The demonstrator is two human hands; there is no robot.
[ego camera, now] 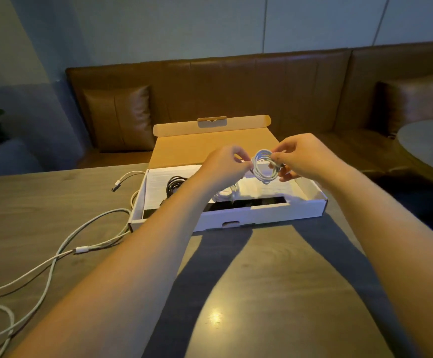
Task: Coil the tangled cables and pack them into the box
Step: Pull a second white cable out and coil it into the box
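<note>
left hand [225, 164]: raised over the box, fingers curled in, thumb and fingertips pinching the left edge of the white coil.
right hand [300, 157]: raised over the far right part of the box, thumb and forefinger pinching the coil's upper right side, lower fingers curled under it.
white coil [265, 166]: small round bundle of several loops, held between my two hands, in the air above the box interior, not touching it.
box [261, 215]: shallow white carton, open, on the table; brown lid [197, 146] tipped back on its far side.
black cable [175, 186]: coiled inside the box, left part.
second white coil [227, 193]: inside the box, near the middle, partly hidden by my left forearm.
loose white cables [55, 257]: uncoiled, trailing across the table left of the box; one connector end [117, 183] lies just beside the box's left wall.
table [274, 280]: wooden top bearing the box.
bench [236, 86]: brown leather seat beyond the box, cushions at either end.
</note>
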